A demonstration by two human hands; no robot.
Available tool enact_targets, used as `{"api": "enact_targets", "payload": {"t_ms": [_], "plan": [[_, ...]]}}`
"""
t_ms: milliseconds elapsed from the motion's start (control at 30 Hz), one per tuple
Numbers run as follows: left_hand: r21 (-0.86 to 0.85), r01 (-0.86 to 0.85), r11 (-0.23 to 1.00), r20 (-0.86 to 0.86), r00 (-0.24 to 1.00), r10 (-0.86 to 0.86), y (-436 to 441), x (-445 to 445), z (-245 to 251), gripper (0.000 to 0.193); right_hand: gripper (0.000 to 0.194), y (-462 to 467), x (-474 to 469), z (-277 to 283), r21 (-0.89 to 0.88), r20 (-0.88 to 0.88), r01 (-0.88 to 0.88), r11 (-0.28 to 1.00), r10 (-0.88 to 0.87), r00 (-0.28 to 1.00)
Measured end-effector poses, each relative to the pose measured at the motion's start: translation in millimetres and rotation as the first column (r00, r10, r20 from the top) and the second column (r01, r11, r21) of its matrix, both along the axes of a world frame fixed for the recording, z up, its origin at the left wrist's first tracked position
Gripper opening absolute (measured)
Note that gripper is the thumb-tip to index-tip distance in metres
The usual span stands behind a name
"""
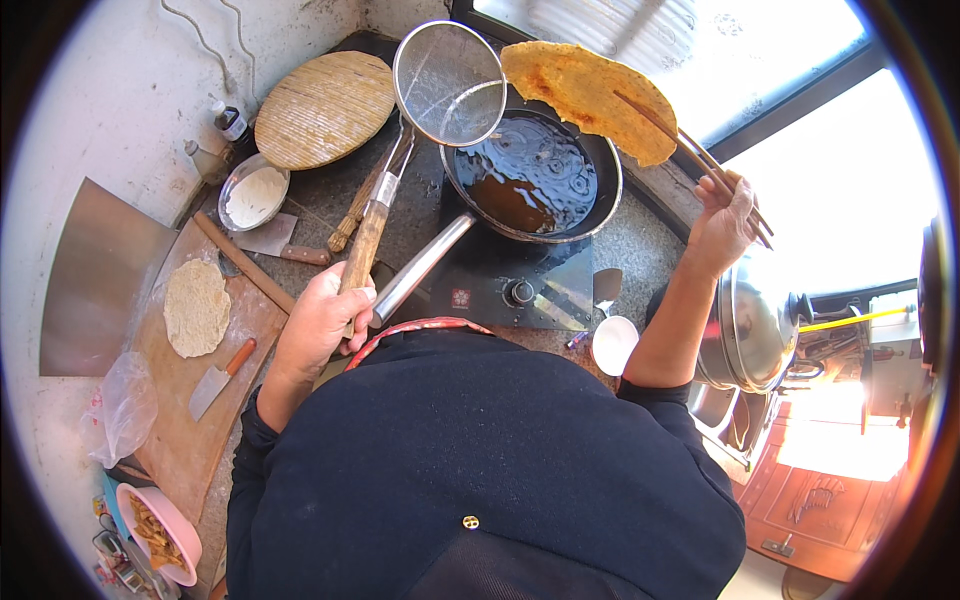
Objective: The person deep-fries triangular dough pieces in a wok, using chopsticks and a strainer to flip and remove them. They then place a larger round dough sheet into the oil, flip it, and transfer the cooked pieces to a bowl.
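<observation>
My left hand (324,307) grips the wooden handle of a round wire-mesh strainer (450,79), whose bowl is raised at the far left rim of a frying pan (613,180). Dark, rippling oil (532,165) fills the pan, with small bubbles on its surface. In my right hand (724,221) is a pair of wooden chopsticks (697,154). They hold up a large browned fried flatbread (585,94) above the pan's far right side. The pan sits on a black induction cooker (487,277), its metal handle (420,274) pointing towards me.
On the left, a wooden board (180,420) bears raw flat dough (198,307), a small knife (223,379) and a rolling pin (244,262). A flour bowl (255,196), cleaver (270,238) and slatted round lid (326,109) lie beyond. A lidded metal pot (750,322) stands right, near a white bowl (614,345).
</observation>
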State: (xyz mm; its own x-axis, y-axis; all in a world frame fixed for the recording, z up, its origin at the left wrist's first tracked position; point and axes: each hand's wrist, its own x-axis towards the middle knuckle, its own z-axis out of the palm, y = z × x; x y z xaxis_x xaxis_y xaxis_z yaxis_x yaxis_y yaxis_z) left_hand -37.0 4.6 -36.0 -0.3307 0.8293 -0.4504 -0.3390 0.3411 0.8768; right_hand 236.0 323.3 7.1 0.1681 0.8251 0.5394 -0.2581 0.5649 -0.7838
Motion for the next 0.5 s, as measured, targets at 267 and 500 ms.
{"api": "enact_targets", "payload": {"t_ms": [267,500], "plan": [[-0.092,0.091,0.992,-0.022,0.995,-0.094,5.8,3.2,4.3,0.01,0.024,4.3,-5.6,3.8,0.001,-0.017,-0.053,0.999,0.053,0.998],[-0.083,0.151,0.985,-0.085,0.984,-0.158,7.3,6.7,4.8,0.012,0.023,9.5,-4.9,-6.9,-0.004,-0.006,-0.11,0.994,0.11,0.994]]}}
